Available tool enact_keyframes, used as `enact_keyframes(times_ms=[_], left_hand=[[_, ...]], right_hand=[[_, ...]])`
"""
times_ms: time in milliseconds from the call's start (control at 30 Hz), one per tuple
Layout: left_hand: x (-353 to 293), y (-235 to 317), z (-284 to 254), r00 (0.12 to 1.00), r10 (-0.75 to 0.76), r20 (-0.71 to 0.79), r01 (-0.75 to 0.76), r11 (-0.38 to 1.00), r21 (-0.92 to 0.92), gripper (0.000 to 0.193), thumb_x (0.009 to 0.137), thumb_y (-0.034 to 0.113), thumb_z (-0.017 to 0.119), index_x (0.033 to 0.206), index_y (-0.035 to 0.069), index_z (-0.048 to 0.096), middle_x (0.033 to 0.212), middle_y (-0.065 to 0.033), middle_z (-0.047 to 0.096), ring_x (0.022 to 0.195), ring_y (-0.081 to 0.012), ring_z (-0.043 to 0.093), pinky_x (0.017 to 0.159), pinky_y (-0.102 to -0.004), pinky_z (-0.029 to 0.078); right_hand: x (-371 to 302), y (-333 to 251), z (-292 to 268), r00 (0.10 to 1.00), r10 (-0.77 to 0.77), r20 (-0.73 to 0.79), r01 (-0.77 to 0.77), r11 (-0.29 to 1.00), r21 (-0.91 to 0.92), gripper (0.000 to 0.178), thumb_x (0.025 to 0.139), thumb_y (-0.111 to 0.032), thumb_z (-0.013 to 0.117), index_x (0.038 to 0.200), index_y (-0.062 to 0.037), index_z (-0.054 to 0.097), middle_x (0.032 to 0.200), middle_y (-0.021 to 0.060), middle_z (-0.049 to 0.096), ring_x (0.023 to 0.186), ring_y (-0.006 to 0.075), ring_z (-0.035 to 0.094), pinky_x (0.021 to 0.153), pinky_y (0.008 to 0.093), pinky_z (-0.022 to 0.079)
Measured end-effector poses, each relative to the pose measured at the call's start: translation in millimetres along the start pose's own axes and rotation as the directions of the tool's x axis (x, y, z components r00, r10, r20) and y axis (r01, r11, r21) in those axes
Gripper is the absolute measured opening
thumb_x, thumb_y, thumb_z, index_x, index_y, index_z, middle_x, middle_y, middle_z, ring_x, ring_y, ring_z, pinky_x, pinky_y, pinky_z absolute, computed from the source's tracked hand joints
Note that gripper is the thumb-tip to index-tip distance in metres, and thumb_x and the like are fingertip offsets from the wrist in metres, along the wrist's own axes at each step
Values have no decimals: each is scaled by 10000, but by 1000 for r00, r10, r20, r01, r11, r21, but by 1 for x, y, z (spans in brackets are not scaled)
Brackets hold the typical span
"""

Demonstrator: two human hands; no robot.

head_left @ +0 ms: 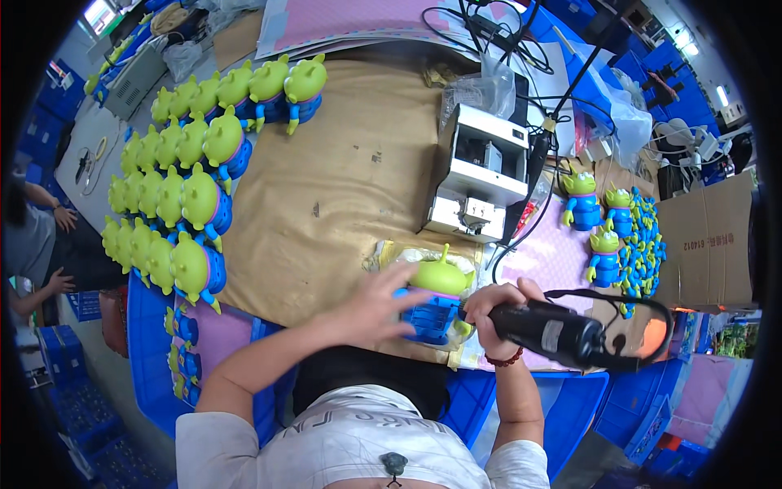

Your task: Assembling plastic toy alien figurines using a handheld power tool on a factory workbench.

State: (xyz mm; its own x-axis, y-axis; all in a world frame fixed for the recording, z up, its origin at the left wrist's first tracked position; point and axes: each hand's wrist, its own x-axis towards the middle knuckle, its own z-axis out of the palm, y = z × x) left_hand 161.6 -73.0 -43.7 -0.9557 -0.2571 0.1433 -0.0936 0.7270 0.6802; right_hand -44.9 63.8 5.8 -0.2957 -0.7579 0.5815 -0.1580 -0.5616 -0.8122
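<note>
Far left: a co-worker's hands beside the tabletop, near the edge of the view. Left part of the tabletop: four rows of green-headed toy alien figures, blue-bodied, packed closely within each row, the rows running obliquely away from the person. Below them, past the near edge, a blue bin with more blue-and-green figures beside a pink sheet.

Centre: tabletop surface under a creased brown covering. Left hand reaches in from the lower left, fingers extended and spread, fingertips over the left side of a single three-eyed-style alien figure; firmness of contact cannot be told. This figure is at the near edge, between the two hands, green head pointing away from the person, ridged blue body toward the person, on a yellow-edged, plastic-covered pad. Beyond it, a white-and-black bench device.

Right of centre: right hand closed around a black handheld power tool, front end directed at the figure's right side; tip hidden. A looped black strap hangs at its rear.

Far right: three standing alien figures, a heap of small blue-and-green parts, then a cardboard box.
</note>
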Motion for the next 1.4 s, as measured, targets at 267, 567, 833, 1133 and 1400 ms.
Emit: enact_keyframes(times_ms=[267, 567, 833, 1133, 1400], left_hand=[[19, -157, -80, 738, -286, -612, 424, 901, 90, 633, 873, 232, 703, 1423, 49, 449, 1480, -211, 396, 1386, -398, 366, 1143, -446, 329], [101, -270, -119, 393, -470, -791, 698, 712, -77, 776, 829, 354, 758, 1392, -27, 385, 1335, -274, 483, 1263, -422, 466, 1055, -459, 403], [135, -286, -127, 297, -659, -691, 762, 599, -244, 531, 952, 407, 569, 1145, -85, 520, 1228, -337, 526, 1174, -489, 486, 1023, -525, 389], [271, -193, 8, 349, -326, -879, 346, 916, -203, 487, 952, 253, 608, 1171, -154, 457, 1344, -363, 386, 1269, -494, 389, 1091, -526, 303], [247, -195, -20, 693, -603, -396, 437, 787, -434, 487, 921, 273, 657, 1294, 2, 500, 1292, -262, 578, 1221, -368, 567, 1018, -425, 438]], right_hand=[[1, 15, 7, 979, -150, 137, 156, 987, -28, 757, 710, 65, 692, 1379, -153, 412, 716, 48, 622, 549, 207, 623, 507, 317, 503], [1, 19, 3, 982, -134, 133, 134, 991, 12, 692, 689, 58, 715, 1312, -140, 487, 750, 65, 636, 578, 220, 640, 516, 312, 516], [26, -13, -7, 981, 37, 191, -67, 986, 155, 452, 877, -103, 697, 1280, -125, 495, 728, 79, 635, 653, 257, 657, 596, 381, 535], [97, 1, -49, 987, -30, -158, 26, 999, -30, 859, 841, 29, 674, 1500, -151, 154, 727, 47, 568, 608, 196, 600, 627, 369, 537], [115, 31, -48, 993, -54, -105, 42, 993, -107, 889, 835, 59, 650, 1515, -63, 91, 769, 74, 591, 678, 185, 624, 665, 322, 550]])
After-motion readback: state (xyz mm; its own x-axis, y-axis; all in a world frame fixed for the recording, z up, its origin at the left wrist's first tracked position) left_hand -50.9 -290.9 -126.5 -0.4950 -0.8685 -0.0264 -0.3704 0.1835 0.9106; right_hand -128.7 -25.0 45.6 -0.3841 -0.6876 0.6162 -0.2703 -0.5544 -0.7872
